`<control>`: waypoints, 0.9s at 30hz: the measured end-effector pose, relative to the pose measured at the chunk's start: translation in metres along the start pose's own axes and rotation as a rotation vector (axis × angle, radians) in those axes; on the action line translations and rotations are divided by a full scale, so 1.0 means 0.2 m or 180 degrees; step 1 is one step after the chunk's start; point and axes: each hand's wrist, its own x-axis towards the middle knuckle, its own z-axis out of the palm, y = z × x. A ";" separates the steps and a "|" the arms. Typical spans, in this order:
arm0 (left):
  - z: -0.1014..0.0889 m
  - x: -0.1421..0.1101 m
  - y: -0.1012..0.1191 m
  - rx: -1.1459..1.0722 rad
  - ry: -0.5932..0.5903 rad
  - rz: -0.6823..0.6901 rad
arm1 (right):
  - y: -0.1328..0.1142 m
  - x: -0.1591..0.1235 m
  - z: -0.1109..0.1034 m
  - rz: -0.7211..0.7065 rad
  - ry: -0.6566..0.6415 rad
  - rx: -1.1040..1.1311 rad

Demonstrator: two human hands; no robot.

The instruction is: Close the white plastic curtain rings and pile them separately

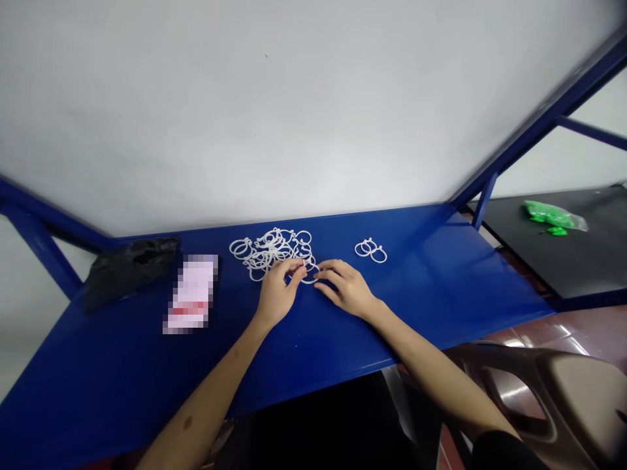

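White plastic curtain rings with small eyelets lie in a loose pile [267, 251] on the blue table. At the pile's near right side is one ring [310, 281] between my two hands. My left hand [281, 290] is closed in a pinch on this ring's eyelet end, and its thumb and fingertips hide part of it. From the right, my right hand [347, 288] has its thumb and fingertips on the ring's right edge, lightly bent around it. Apart from the pile, a small group of rings [371, 250] lies farther right, overlapping each other.
A black plastic bag [132, 267] and a phone with a blurred-out screen [192, 290] are on the left of the blue table [304, 365]. Blue frame bars [533, 130] rise at the sides. A green-filled bag [551, 214] sits on a black table. A brown chair [543, 391] stands lower right.
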 end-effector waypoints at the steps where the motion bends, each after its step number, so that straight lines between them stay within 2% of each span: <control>1: 0.00 0.00 0.01 -0.0141 -0.0049 -0.0097 | -0.01 0.00 0.00 0.0044 0.0101 0.0114; 5: -0.01 0.00 0.04 -0.0643 -0.0257 -0.0331 | -0.01 -0.02 0.04 0.0502 0.0481 0.0541; 10: 0.01 -0.02 0.05 -0.0752 -0.0342 -0.0312 | 0.00 -0.03 0.08 0.0762 0.0606 0.0765; 13: 0.04 -0.04 0.03 -0.0618 -0.0226 -0.0189 | -0.01 -0.03 0.08 0.0720 0.0629 0.0876; 20: 0.07 -0.07 0.02 -0.0217 0.0394 0.0447 | -0.06 -0.03 0.09 0.0384 0.0781 0.0843; 24: 0.07 -0.08 0.03 -0.0066 0.0442 0.0811 | -0.06 -0.06 0.09 0.0185 0.0673 0.0770; 27: 0.06 -0.08 0.02 0.0112 0.0347 0.0834 | -0.05 -0.07 0.09 0.0157 0.0512 0.0772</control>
